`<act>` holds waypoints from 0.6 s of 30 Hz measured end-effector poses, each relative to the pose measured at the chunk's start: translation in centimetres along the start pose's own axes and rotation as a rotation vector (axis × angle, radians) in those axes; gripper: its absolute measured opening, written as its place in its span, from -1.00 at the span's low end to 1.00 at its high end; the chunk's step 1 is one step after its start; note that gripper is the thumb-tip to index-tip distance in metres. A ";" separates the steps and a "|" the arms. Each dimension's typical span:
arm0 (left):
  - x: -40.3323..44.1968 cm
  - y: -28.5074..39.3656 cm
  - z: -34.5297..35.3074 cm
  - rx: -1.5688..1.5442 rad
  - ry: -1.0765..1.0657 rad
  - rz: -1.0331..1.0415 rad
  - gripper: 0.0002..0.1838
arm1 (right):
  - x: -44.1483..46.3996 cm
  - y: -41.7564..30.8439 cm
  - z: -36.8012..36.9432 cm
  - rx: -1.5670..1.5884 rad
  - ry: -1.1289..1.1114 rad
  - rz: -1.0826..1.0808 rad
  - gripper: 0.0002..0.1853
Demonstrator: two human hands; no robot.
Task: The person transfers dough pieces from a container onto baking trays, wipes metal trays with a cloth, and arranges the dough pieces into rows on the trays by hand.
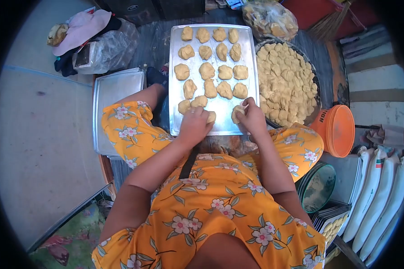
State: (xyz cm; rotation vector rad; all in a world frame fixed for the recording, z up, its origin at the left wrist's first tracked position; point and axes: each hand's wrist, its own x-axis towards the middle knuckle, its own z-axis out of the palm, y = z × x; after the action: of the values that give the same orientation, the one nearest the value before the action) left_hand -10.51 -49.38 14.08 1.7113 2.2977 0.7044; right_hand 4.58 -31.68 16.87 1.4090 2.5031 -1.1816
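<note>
A metal baking tray point(220, 126) lies in front of me with rows of rough, pale-yellow dough pieces on it. At its near right corner my right hand point(254, 118) pinches one dough piece point(236, 114) between thumb and fingers, low over the metal. My left hand point(195, 127) is curled at the near left part of the tray, closed around another dough piece point(211, 117) that shows beside the thumb. Two further pieces, a left one point(183, 106) and an upper one point(199, 101), sit right at its fingertips.
A round dark pan point(318, 96) heaped with dough pieces stands right of the tray. Behind it is a filled clear plastic bag point(270, 20). Stacked empty trays point(116, 96) lie at left; orange buckets point(341, 131) and green round lids point(318, 187) stand at right.
</note>
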 end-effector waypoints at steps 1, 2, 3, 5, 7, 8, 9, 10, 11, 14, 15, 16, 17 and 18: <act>0.6 0.9 0.5 -0.052 -0.056 -0.072 -0.66 | -0.2 0.1 0.2 -0.074 0.113 -0.125 -0.70; 1.2 1.8 1.0 -0.103 -0.110 -0.146 -0.65 | -0.3 0.1 0.6 -0.150 0.225 -0.252 -0.71; 1.6 2.6 1.1 -0.213 -0.087 -0.173 -0.64 | -0.5 -0.2 0.8 -0.225 0.337 -0.383 -0.72; 2.0 3.0 0.2 -0.321 -0.131 -0.188 -0.62 | -1.0 -1.3 1.3 -0.176 0.245 -0.555 -0.73; 2.0 3.2 -1.0 -0.296 -0.092 -0.123 -0.61 | -1.8 -1.9 1.8 -0.202 0.190 -0.658 -0.75; 1.8 2.2 -1.2 -0.125 0.046 -0.046 -0.61 | -2.3 -2.1 2.3 -0.249 0.180 -0.677 -0.75; 1.7 0.9 -1.3 0.048 0.183 0.029 -0.60 | -2.5 -2.1 2.6 -0.296 0.167 -0.697 -0.76; 1.7 -0.3 -1.3 0.222 0.320 0.102 -0.60 | -2.3 -1.9 2.8 -0.305 0.150 -0.672 -0.76; 1.8 -1.4 -1.2 0.231 0.224 0.054 -0.62 | -2.1 -1.6 3.1 -0.312 0.131 -0.648 -0.76; 1.9 -2.9 -1.2 0.213 -0.042 -0.059 -0.66 | -1.3 -2.0 3.2 -0.310 0.073 -0.620 -0.74; 2.0 -2.3 -1.3 0.173 -0.118 -0.073 -0.67 | -1.2 -2.1 3.2 -0.307 0.054 -0.613 -0.74; 2.1 -1.6 -1.5 0.131 -0.193 -0.086 -0.68 | -1.3 -2.2 3.3 -0.263 0.084 -0.637 -0.71; 1.7 -0.9 -1.9 0.092 -0.248 -0.089 -0.72 | -1.1 -2.2 3.5 -0.220 0.115 -0.663 -0.68; 1.1 -0.6 -1.9 0.058 -0.143 -0.062 -0.72 | -1.1 -2.4 3.6 -0.176 0.146 -0.688 -0.65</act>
State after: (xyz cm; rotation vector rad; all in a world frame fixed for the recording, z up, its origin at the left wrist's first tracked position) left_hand -12.20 -49.01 15.57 1.6482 2.2826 0.4919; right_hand 2.32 -35.47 16.19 0.6125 3.2251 -0.8917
